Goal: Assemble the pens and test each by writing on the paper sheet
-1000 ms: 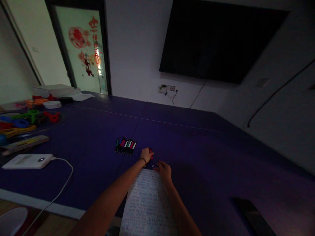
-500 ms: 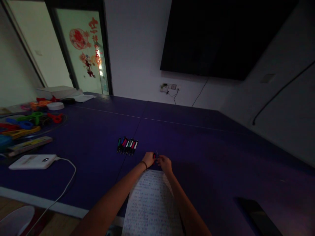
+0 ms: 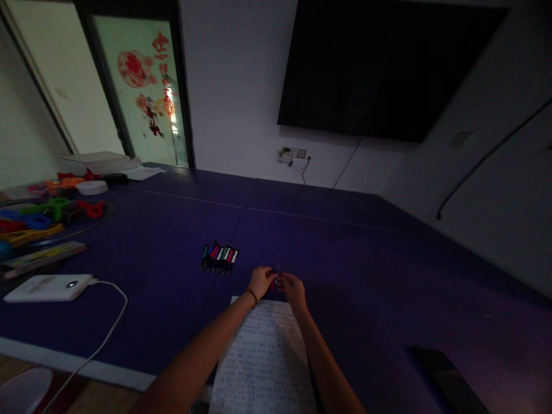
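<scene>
My left hand (image 3: 260,282) is closed around a small dark-and-red pen part (image 3: 273,283), most of it hidden by the fingers. Close beside it, my right hand (image 3: 294,290) pinches a thin stick-like pen piece (image 3: 279,268) that points up; its exact shape is too small to make out. Both hands meet just beyond the top edge of a sheet of handwritten paper (image 3: 267,356), which lies under my forearms. To the left of the hands, several pens (image 3: 219,259) with coloured and white barrels lie side by side in a row.
On the purple table (image 3: 345,259), a white power bank (image 3: 49,287) with a cable lies at left. Behind it are a long thin box (image 3: 45,259) and colourful clamps (image 3: 56,208). A dark phone-like slab (image 3: 448,376) lies at front right. A bowl (image 3: 26,391) stands below the table edge.
The hands stay together in nearly the same place. Red now shows at the left fingers, and the thin piece in my right hand stands more upright. The view has shifted slightly.
</scene>
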`<state>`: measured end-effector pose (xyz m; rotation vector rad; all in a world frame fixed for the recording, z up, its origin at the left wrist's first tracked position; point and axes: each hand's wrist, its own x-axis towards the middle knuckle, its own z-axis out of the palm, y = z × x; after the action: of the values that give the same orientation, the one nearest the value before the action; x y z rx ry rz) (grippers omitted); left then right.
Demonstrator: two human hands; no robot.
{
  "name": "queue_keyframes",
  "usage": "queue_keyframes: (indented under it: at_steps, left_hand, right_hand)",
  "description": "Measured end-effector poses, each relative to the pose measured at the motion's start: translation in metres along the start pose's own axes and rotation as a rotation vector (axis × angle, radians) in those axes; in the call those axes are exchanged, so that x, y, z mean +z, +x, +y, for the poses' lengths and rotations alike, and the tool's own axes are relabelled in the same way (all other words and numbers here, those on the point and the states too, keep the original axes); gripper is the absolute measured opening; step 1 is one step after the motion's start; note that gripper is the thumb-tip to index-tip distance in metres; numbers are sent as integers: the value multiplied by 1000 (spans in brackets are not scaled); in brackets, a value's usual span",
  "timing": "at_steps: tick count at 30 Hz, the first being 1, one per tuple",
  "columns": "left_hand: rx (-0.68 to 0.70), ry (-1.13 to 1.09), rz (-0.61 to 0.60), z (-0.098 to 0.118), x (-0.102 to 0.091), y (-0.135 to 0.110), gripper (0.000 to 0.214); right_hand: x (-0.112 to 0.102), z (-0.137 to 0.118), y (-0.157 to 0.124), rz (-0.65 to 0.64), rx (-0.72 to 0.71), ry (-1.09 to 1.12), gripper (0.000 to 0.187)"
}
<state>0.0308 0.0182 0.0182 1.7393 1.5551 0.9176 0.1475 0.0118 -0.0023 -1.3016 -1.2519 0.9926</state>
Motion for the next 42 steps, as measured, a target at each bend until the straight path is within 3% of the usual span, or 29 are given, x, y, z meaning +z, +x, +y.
queue_keyframes:
  at_steps: [4,7,10,14,18,23,30,35,38,42]
  left_hand:
    - [-88,-555,-42,1,-5,-15,31]
    - [-227,-875,139,-5,-19,-14,35]
    - [-289,-951,223,-11,-37,-5,35]
    - [-288,-921,152,-14,-47,0,35]
    - [-277,-858,78,-10,-38,-1,35]
    - [-255,-718,27,-10,-32,2,30]
    - [-270,-371,154,-32,-47,23,19]
    - [-269,-163,73,-35,-26,22,3]
    - [-272,-116,16,-32,-9,21,5]
    - [-286,-122,-23,-27,6,24,12]
  right_hand:
    - [10,-14,-18,-176,38,114,27]
    - [14,-18,-26,-175,127,70,28]
    - [8,-17,-25,-157,142,-15,24]
    - [1,-20,-15,-109,38,-138,19]
    - [12,-28,-6,-120,-145,-396,18]
    - [25,-32,-1,-118,-121,-497,20]
    - [23,-27,5,-37,-36,-701,18]
    - [36,-28,4,-2,-7,-820,18]
    - [39,-31,2,10,-9,-856,21]
    - [27,-28,6,89,-96,-690,28]
